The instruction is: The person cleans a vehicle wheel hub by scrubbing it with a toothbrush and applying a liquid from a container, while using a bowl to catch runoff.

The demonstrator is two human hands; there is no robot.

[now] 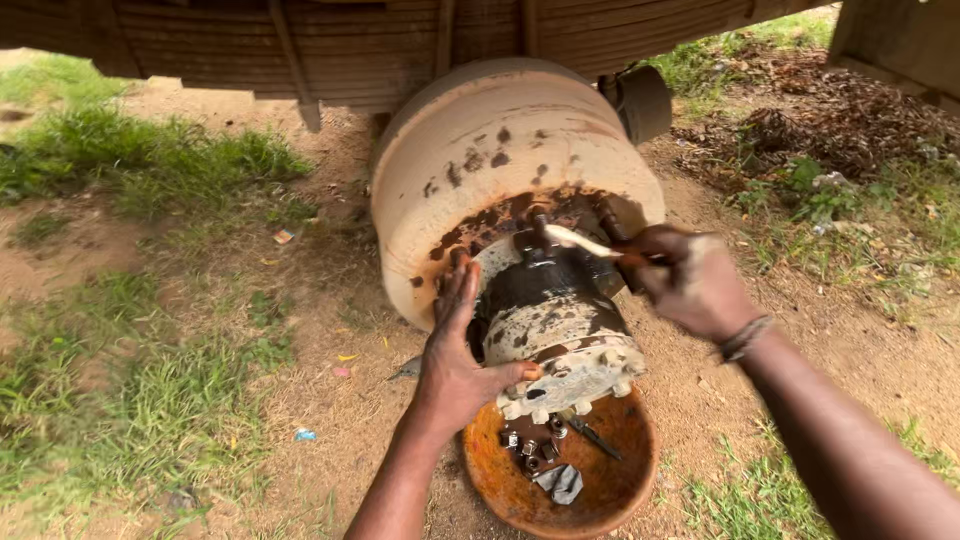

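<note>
Left hand (455, 365) flat against greasy hub (545, 310)

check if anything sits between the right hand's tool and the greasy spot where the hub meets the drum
Nothing visible does. The right hand holds a pale tool whose tip already reaches the greasy joint of hub and drum. The left hand rests flat on the hub's left side, clear of the tool.
</note>
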